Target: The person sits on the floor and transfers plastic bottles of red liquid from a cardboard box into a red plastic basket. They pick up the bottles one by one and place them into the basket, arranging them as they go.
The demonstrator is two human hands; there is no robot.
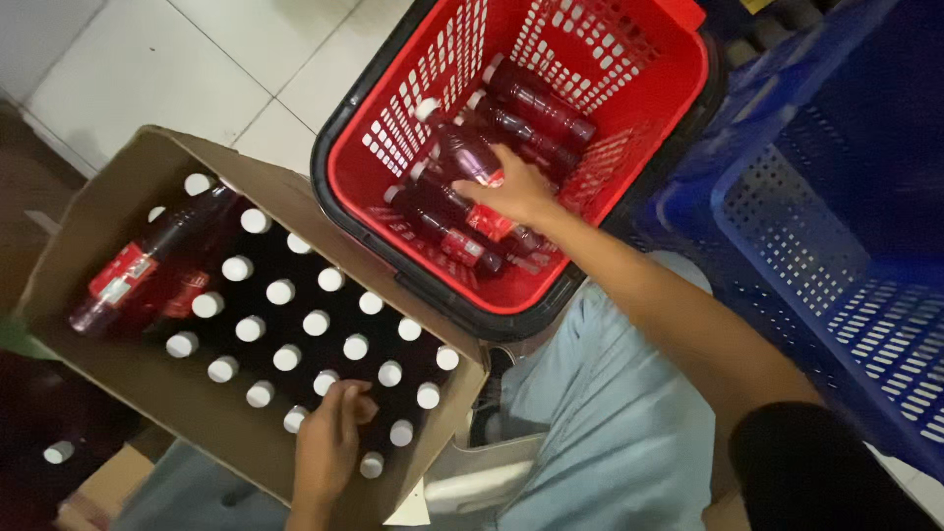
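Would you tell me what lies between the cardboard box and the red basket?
In the head view, only a narrow strip of white tiled floor separates the box from the basket; nearer the person they almost touch.

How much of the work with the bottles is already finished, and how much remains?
Several dark bottles already lie in the red basket. The right hand holds another bottle there, while the left hand touches the caps in the cardboard box. The box looks nearly full of upright bottles, so most remains.
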